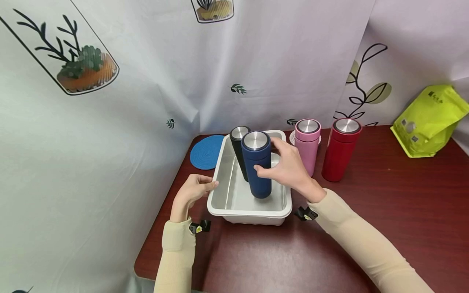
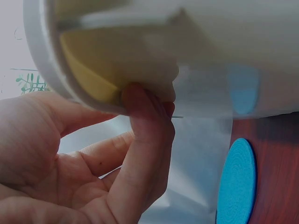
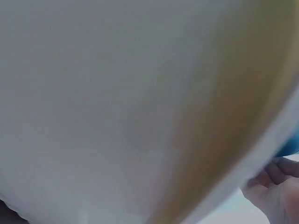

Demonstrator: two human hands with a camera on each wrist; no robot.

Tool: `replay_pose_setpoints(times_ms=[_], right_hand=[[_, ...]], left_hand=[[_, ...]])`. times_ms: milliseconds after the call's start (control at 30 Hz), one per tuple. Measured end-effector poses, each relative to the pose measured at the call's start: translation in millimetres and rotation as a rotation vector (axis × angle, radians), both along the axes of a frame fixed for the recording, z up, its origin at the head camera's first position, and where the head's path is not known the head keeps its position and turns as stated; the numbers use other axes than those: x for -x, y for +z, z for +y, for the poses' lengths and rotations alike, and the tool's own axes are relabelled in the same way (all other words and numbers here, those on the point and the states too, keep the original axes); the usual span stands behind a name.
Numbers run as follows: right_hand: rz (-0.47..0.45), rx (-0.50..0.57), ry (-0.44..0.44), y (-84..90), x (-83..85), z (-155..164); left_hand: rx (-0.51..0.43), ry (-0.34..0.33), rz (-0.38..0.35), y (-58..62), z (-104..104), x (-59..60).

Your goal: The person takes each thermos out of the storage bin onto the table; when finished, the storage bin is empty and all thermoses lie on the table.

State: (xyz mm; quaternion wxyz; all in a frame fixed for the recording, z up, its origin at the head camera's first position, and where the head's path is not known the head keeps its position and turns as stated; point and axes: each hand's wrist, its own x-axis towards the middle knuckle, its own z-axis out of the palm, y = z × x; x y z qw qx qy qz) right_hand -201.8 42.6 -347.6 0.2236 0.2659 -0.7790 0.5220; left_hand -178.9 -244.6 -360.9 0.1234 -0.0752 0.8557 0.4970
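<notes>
Right hand [image 1: 289, 167] around upright blue flask [image 1: 257, 167]

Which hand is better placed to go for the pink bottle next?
Right. The right hand grips the blue bottle in the tray, beside the pink bottle. The left hand holds the tray's far-side rim.

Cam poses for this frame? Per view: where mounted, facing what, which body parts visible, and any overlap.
Head: worn on the head, looking forward and down at the white tub on the table; both forearms show, left hand at the tub rim, right hand on the navy flask.
Left wrist: below the tub rim, looking up past it; palm and fingers show.
Right wrist: pressed close to the tub wall, mostly blur; fingertips at the corner.
Shared: head and left wrist both show the blue coaster.
</notes>
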Motion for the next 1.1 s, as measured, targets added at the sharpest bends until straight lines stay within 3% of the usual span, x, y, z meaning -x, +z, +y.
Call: replay_pose_setpoints(times_ms=[333, 600, 833, 1100], right_hand=[[0.050, 0.043, 0.031, 18.9, -16.4, 11], [0.134, 0.089, 0.014, 34.0, -29.7, 22], [0.171, 0.179, 0.026, 47.6, -37.9, 34], [0.182, 0.379, 0.103, 56.9, -42.0, 44]], left_hand=[[0.012, -0.006, -0.001, 0.7, -2, -1.4], [-0.031, -0.023, -0.006, 2.1, -1, -1.2], [-0.034, -0.024, -0.004, 1.7, -1, -0.1], [-0.004, -0.003, -0.010, 1.8, -3, 0.8]])
